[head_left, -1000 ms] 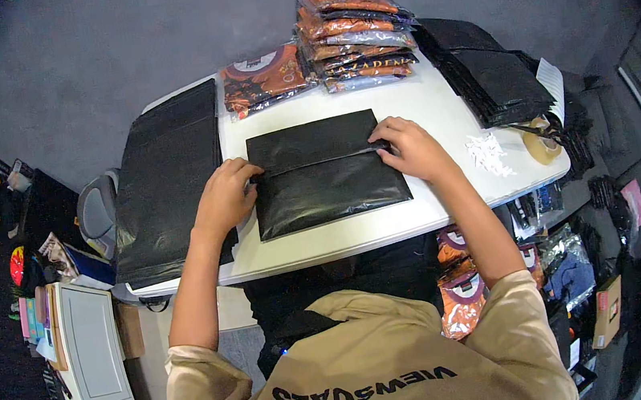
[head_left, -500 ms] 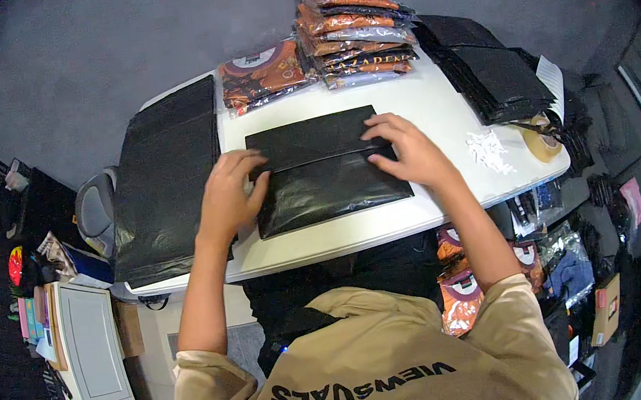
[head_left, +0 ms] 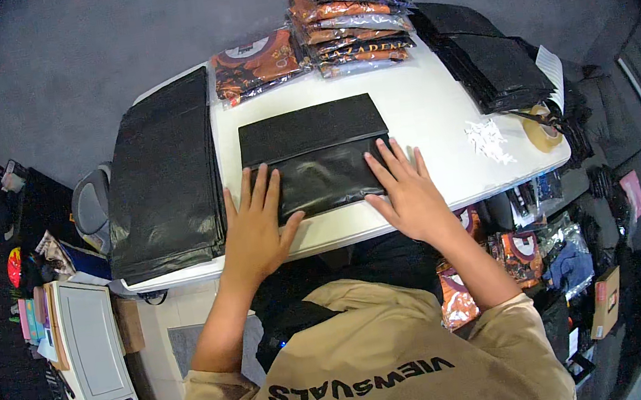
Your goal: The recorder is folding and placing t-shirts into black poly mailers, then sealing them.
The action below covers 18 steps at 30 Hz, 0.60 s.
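My left hand (head_left: 255, 225) and right hand (head_left: 410, 192) lie flat with fingers spread, grasping nothing, pressing the near edge of the glossy black plastic mailer bag (head_left: 319, 156) that sits in the middle of the white table (head_left: 437, 104); its flap looks folded over already, so I judge this one nearly finished — only the smoothing is left. To my left lies a pile of flat black bags (head_left: 164, 180); at the far edge, a stack of orange garments in clear packets (head_left: 348, 6) — apparently yet to be bagged.
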Available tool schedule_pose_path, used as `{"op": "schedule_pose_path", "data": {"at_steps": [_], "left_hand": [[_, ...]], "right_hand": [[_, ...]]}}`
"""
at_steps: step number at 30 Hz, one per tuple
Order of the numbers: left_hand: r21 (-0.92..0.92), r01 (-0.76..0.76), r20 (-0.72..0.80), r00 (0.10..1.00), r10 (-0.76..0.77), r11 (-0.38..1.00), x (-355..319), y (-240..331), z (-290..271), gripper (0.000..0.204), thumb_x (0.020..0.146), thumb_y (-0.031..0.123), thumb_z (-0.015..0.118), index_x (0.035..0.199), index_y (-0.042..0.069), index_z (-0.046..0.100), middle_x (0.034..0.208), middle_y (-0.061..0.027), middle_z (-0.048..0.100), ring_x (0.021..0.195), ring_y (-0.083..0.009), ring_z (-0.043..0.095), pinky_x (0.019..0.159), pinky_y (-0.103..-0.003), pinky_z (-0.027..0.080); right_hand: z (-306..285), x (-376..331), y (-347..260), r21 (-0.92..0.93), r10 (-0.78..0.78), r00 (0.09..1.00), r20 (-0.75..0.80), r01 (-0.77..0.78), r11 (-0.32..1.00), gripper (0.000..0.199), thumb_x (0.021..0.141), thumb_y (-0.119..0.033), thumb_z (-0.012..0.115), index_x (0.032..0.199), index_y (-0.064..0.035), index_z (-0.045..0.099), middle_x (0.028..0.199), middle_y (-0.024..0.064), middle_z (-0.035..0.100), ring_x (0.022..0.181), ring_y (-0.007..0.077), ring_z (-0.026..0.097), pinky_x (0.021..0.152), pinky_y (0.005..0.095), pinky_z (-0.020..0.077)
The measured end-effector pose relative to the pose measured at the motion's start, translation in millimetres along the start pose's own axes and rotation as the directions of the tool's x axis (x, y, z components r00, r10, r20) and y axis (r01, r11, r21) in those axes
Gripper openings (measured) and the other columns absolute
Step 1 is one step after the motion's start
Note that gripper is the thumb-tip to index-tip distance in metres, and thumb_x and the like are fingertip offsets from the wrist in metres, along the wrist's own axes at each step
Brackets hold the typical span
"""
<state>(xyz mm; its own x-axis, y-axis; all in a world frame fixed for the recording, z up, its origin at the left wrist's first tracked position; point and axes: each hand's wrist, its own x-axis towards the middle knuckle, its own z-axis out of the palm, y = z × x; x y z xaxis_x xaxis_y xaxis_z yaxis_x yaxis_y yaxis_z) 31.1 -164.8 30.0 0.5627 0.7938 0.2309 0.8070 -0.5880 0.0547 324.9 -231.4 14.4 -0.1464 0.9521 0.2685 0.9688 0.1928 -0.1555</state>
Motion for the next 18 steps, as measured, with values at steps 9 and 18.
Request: {"op": "schedule_pose_path", "data": {"at_steps": [9,18], "left_hand": [[-0.203,-0.060,0.000,0.998,0.062,0.977,-38,40,1,0.082,0.099,0.040,0.063,0.160,-0.004,0.030,0.168,-0.0231,0.030,0.156,-0.0392,0.028,0.126,-0.057,0.021],[-0.265,-0.031,-0.296,0.954,-0.051,0.964,9,-32,-22,0.023,0.087,0.007,0.074,0.110,0.003,0.070,0.112,-0.0176,0.067,0.109,-0.0389,0.062,0.096,-0.045,0.051]], "right_hand": [[-2,-20,-31,0.158,-0.125,0.992,0.009,0.122,0.980,0.070,0.102,-0.040,0.060,0.157,-0.0008,0.040,0.166,0.0186,0.037,0.155,0.0342,0.032,0.126,0.0563,0.0226],[-20,22,16,0.243,-0.030,0.965,-0.261,0.095,0.965,0.030,0.092,-0.023,0.074,0.116,-0.0057,0.072,0.125,0.0133,0.066,0.118,0.0348,0.061,0.110,0.0505,0.0422]]}}
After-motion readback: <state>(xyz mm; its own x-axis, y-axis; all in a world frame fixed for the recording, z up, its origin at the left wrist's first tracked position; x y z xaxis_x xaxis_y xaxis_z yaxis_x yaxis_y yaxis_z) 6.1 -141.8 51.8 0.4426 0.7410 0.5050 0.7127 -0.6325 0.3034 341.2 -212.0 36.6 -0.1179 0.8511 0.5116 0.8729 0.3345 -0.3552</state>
